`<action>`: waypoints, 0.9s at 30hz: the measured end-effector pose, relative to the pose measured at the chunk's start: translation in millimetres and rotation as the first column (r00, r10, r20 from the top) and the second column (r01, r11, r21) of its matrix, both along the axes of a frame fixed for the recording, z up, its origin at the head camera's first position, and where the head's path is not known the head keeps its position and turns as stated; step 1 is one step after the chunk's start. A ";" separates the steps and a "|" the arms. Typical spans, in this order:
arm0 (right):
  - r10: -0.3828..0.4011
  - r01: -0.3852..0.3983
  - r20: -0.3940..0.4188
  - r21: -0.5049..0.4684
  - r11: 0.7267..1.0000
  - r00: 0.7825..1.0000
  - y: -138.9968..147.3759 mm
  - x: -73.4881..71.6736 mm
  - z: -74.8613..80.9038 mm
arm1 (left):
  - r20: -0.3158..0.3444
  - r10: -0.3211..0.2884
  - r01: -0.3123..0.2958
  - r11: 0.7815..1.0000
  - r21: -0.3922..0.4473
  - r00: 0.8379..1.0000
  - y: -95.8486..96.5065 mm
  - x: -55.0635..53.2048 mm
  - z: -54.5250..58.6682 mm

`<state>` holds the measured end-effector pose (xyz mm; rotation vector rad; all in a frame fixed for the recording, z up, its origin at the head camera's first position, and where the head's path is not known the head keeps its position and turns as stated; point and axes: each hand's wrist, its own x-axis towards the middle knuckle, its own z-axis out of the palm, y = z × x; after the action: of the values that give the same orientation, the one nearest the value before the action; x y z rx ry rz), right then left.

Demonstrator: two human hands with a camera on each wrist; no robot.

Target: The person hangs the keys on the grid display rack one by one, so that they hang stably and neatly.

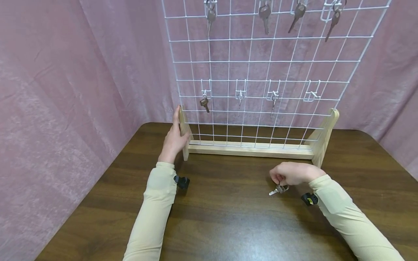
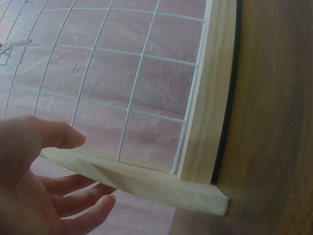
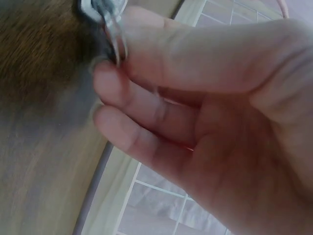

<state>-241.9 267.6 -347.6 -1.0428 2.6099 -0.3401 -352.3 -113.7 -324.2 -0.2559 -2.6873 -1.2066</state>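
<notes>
In the head view, my left hand is at the left wooden side of a white wire grid rack. Its index finger points straight up along the side piece. The left wrist view has the thumb on the inner face and loosely bent fingers on the outer face. Low over the table, my right hand pinches a metal key by its ring between thumb and fingertips. The key's blade points left and down. In the right wrist view the ring looks blurred at the fingertips.
Hooks on the grid's upper row carry several keys, among them a key. Lower down hang another key and two more to its right. A bare hook is at the lower right. Brown wooden table; pink curtain behind.
</notes>
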 end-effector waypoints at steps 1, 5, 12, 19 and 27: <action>-0.007 0.007 -0.003 -0.006 1.000 1.000 0.5 -0.3 -0.1 | -0.001 0.001 -0.001 1.000 -0.001 1.000 -0.1 -0.2 -0.1; -0.025 0.025 0.007 -0.020 0.999 1.000 1.4 -0.8 0.6 | -0.008 0.004 -0.004 1.000 0.000 1.000 0.2 -0.9 0.0; -0.077 0.077 0.019 -0.009 0.997 0.997 4.0 0.8 5.5 | -0.005 0.009 -0.009 1.000 -0.005 1.000 0.3 -0.5 1.0; -0.058 0.058 0.012 -0.004 0.998 0.998 6.6 0.4 6.4 | 0.004 0.012 -0.012 1.000 -0.007 1.000 0.0 -0.7 0.8; -0.061 0.061 0.027 -0.008 0.998 0.998 7.4 1.7 9.4 | -0.001 0.010 -0.010 1.000 -0.005 1.000 -0.1 -0.8 0.4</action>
<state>-240.2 275.0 -338.2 -0.9562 2.6233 -0.3775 -353.0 -113.8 -323.7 -0.2432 -2.6881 -1.1964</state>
